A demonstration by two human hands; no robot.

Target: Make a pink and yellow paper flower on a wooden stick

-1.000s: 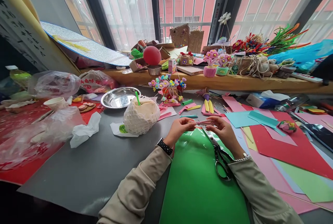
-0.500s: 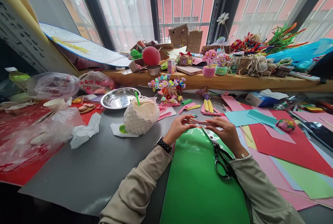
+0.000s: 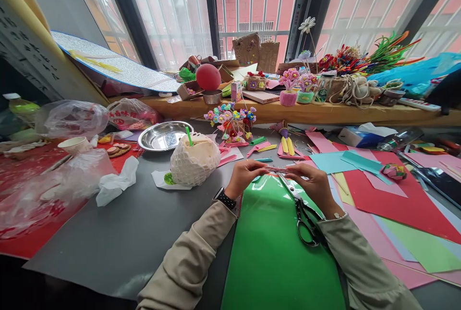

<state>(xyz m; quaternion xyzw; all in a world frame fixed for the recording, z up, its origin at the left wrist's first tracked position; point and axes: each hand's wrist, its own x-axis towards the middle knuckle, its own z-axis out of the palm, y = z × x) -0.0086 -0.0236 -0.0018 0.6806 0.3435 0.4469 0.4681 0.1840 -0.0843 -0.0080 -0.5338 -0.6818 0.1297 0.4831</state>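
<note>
Between my two hands is a small bundle of thin pinkish strips or sticks (image 3: 274, 169); its exact kind is too small to make out. My left hand (image 3: 246, 175) pinches the left end, and my right hand (image 3: 310, 180) pinches the right end. Both hover over the far edge of a glossy green sheet (image 3: 281, 252). Black-handled scissors (image 3: 305, 218) lie on that sheet beneath my right hand, blades pointing away. Just beyond my fingers are pink and yellow paper strips (image 3: 288, 146).
Left of my hands stands a coconut in white foam netting (image 3: 195, 162) with a green straw. A steel plate (image 3: 158, 142) lies behind it. Coloured paper sheets (image 3: 406, 199) cover the right side. A beaded-flower basket (image 3: 234, 132) stands ahead, below a crowded wooden sill (image 3: 173, 110).
My hands stay in nearly the same place, with the fingers shifting slightly on the pinkish bundle. The whole view has drifted a little.
</note>
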